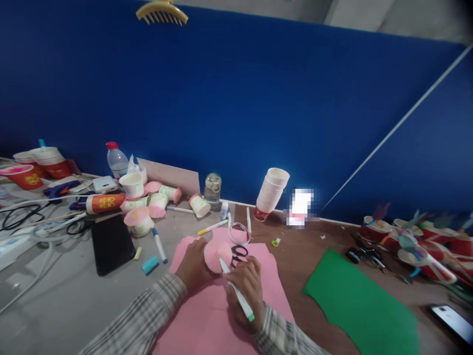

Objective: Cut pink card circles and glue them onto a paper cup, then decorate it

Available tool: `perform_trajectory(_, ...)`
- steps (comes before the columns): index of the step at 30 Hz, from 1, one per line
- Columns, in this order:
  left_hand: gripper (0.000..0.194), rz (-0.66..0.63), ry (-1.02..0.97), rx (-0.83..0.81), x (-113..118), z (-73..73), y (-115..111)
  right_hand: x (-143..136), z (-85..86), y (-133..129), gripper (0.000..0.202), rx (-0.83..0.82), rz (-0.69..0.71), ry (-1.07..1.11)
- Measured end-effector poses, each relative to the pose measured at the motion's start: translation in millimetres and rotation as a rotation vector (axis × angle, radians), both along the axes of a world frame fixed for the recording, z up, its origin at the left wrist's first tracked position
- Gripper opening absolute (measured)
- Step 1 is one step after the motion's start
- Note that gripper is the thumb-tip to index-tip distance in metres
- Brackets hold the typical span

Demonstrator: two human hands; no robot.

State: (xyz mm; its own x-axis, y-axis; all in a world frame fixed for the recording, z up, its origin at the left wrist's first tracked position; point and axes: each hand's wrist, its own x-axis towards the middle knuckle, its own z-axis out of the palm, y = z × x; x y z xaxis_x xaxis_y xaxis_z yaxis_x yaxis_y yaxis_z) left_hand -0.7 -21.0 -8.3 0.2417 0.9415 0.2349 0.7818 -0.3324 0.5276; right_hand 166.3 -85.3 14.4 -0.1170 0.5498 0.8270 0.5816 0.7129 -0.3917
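Note:
In the lower middle of the head view, my left hand [192, 266] grips the edge of a rounded pink paper piece [211, 259]. Its fingertips are partly hidden by the paper. My right hand [246, 288] is closed around a white marker with green ends [240, 298], whose tip meets the pink piece or hovers just over it. Both hands are above a large pink paper sheet [273, 291]. Dark-handled scissors [239, 254] lie just beyond my right hand, near a roll of tape [240, 233].
Left are small paper cups with pink paper [139, 221], a black phone [113, 244] and a blue marker cap [150, 265]. A glass jar [212, 188] and a tall cup stack [271, 192] stand behind. Green paper [362, 301] and decorated red cups [375, 228] are right.

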Motion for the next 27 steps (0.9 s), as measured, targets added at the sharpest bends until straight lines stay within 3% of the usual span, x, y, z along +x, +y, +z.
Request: perform_trajectory(27,0.046,-0.016,0.015,0.024,-0.3,-0.5,-0.8,-2.4,0.1,0.1,0.017,-0.023,0.043,-0.059)
